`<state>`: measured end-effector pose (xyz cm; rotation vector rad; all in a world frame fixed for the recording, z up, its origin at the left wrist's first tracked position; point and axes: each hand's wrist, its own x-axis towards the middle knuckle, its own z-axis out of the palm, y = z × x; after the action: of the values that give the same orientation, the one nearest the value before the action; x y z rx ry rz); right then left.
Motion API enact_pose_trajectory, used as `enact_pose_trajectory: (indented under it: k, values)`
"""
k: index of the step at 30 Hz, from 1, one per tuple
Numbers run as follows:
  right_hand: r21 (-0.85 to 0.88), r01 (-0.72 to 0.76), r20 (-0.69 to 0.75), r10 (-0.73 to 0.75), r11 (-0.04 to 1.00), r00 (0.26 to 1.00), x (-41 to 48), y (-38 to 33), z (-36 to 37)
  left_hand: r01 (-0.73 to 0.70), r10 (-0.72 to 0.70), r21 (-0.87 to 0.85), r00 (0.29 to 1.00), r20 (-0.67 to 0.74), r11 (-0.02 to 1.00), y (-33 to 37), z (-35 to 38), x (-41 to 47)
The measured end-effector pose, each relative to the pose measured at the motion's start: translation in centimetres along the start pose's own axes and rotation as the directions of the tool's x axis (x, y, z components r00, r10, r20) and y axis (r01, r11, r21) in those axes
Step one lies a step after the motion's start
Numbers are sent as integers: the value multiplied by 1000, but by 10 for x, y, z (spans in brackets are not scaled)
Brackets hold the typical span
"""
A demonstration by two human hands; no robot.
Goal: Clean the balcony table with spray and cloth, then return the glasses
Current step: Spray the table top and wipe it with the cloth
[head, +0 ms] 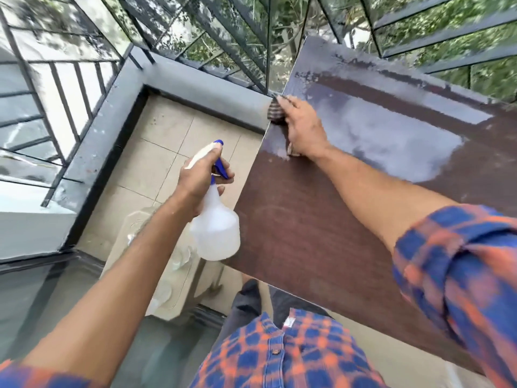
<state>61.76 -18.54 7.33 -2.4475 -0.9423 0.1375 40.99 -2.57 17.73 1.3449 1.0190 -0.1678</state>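
Note:
The brown balcony table (307,219) fills the right half of the view, with a wet sheen across its far part. My right hand (303,126) lies flat on a striped cloth (275,112) at the table's far left edge, pressing it down. My left hand (200,179) grips the neck of a white spray bottle (215,231) with a blue trigger and nozzle, held in the air just left of the table's edge. Several clear glasses (179,260) stand on a beige stool (167,275) below my left arm, partly hidden by it.
A grey low wall (195,85) with black metal railing (56,88) bounds the balcony on the far and left sides. Beige floor tiles (156,152) lie between wall and table. My legs stand close to the table's near corner.

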Motion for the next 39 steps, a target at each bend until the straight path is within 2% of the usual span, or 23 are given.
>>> enact_pose_trajectory:
  k: [2, 5, 8, 11, 15, 18, 20, 25, 28, 30, 32, 33, 35, 36, 37, 38, 39]
  values:
    - [14, 4, 9, -4, 1000, 1000, 3, 0, -2, -14, 14, 18, 1000, -1, 1000, 14, 11, 9]
    - [86, 254, 64, -260, 963, 963, -39, -8, 12, -23, 23, 13, 1000, 14, 1000, 31, 26, 23]
    - [203, 477, 91, -502, 855, 860, -84, -7, 20, -13, 13, -6, 999, 34, 1000, 44, 42, 36]
    - [163, 525, 69, -541, 835, 838, -62, 21, 23, -17, 17, -7, 999, 40, 1000, 57, 61, 53]
    - [70, 361, -9, -361, 930, 932, 38, 70, 0, -24, 21, 65, 999, 46, 998, 76, 83, 75]
    - [43, 71, -24, -70, 997, 997, 115, 109, -37, -60, 58, 43, 998, 39, 997, 98, 99, 93]
    - [58, -74, -39, 76, 996, 996, 142, 126, -49, -103, 103, 0, 994, 24, 995, 111, 106, 100]
    - [52, -117, -96, 122, 992, 988, 125, 135, -55, -161, 162, -34, 986, 28, 986, 138, 124, 103]
    - [58, -296, -197, 301, 953, 933, 84, 163, -77, -167, 166, 13, 983, 74, 986, 144, 129, 105]
    - [82, -476, -303, 477, 876, 825, 46, 186, -96, -181, 176, 35, 979, 101, 983, 146, 135, 103]
    - [103, -631, -408, 611, 769, 678, 20, 200, -108, -195, 187, 56, 974, 126, 979, 145, 142, 99]
    - [112, -669, -429, 642, 735, 635, 17, 201, -110, -195, 185, 69, 973, 135, 978, 143, 146, 97]
    - [110, -699, -414, 671, 707, 614, 24, 192, -105, -200, 183, 92, 969, 166, 975, 140, 155, 90]
    - [139, -687, -377, 680, 713, 629, 32, 184, -99, -206, 189, 86, 967, 172, 975, 138, 159, 87]
    - [166, -649, -323, 663, 742, 675, 39, 171, -92, -215, 200, 72, 964, 175, 974, 136, 164, 84]
    - [164, -571, -259, 594, 804, 761, 44, 158, -79, -226, 211, 63, 960, 182, 972, 133, 168, 80]
    - [134, -439, -190, 458, 888, 868, 46, 139, -67, -239, 222, 68, 956, 189, 969, 131, 171, 77]
